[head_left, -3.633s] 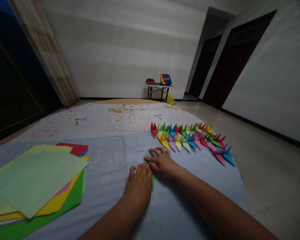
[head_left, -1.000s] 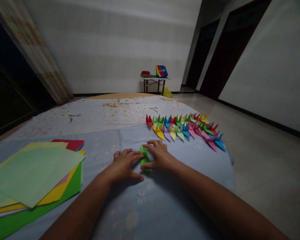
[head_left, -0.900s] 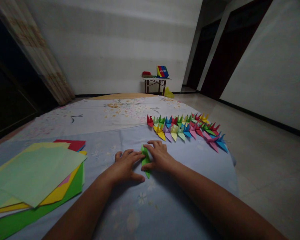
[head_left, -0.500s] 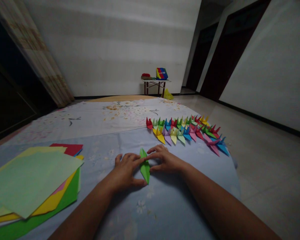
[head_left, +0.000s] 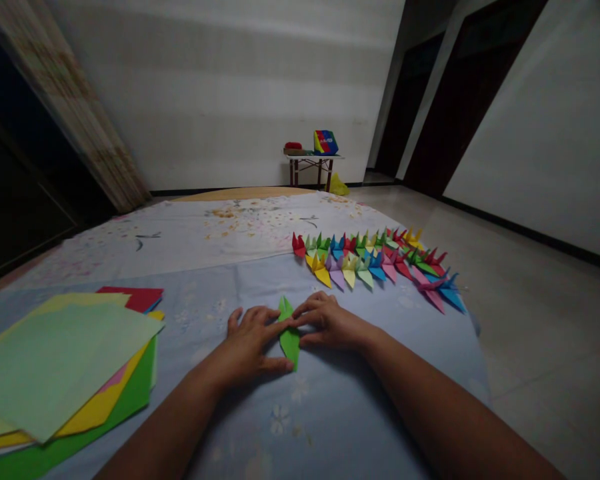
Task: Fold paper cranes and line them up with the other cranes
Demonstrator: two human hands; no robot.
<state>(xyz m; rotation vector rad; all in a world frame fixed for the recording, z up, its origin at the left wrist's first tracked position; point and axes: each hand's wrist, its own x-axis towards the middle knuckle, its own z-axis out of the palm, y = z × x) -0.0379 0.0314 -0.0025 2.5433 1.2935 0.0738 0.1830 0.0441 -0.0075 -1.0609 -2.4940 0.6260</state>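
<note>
A narrow, folded piece of green paper (head_left: 290, 341) lies on the blue flowered cloth, its long axis pointing away from me. On its left is my left hand (head_left: 253, 343), fingers spread, with the index finger across the paper's middle and the thumb at its near end. My right hand (head_left: 330, 321) touches the paper's right side; its fingertips meet my left index finger near the middle. Both hands rest low over the cloth, and neither has its fingers wrapped round the paper.
Loose coloured sheets (head_left: 75, 353) are stacked at the left. Rows of folded paper cranes (head_left: 350, 267) stand at the right of the round table (head_left: 250, 280). Against the far wall, a small table (head_left: 313, 158) holds a colourful box (head_left: 325, 142) and a red item.
My right fingers have shifted slightly left and are closer together at the paper's middle. The camera view has moved slightly; the green paper stays in nearly the same place.
</note>
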